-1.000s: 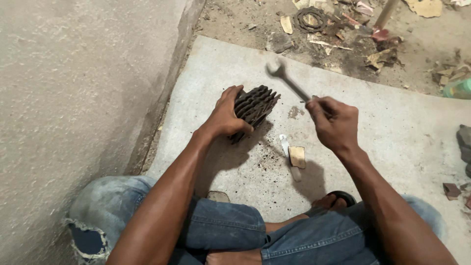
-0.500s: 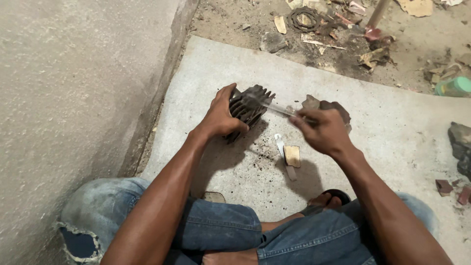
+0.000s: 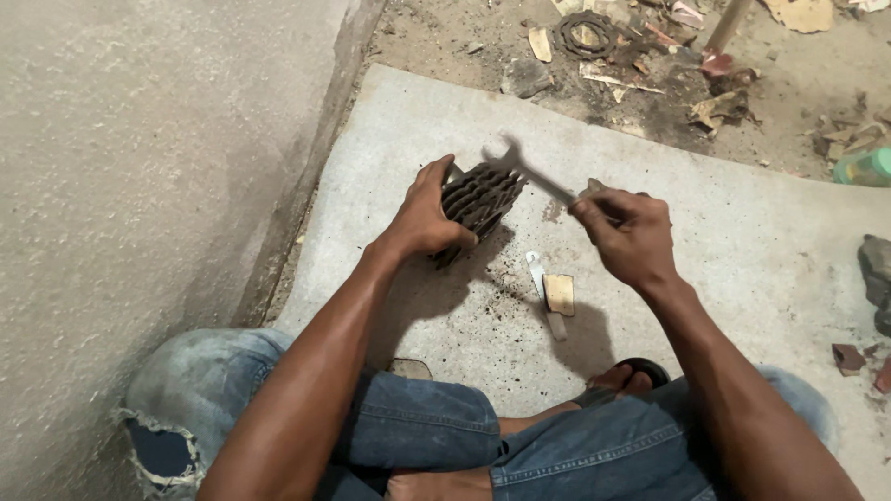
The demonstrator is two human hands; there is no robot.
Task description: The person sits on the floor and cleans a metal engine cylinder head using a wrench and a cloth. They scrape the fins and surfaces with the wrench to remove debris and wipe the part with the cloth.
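From the head camera: the left hand (image 3: 424,221) is clamped around a dark finned engine cylinder (image 3: 480,199), standing it on the grey concrete slab (image 3: 742,223). The right hand (image 3: 626,232), just right of the cylinder, is closed on the shaft of a metal wrench (image 3: 529,173), its head touching the cylinder's top fins. Just below the cylinder lies a small scraper blade (image 3: 549,289).

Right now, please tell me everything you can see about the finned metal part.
The finned metal part is dark, dirty-looking, with stacked parallel ribs. It stands tilted on the grey slab, gripped from its left side by the left hand. The head of the wrench, held by the right hand, lies at its top edge.
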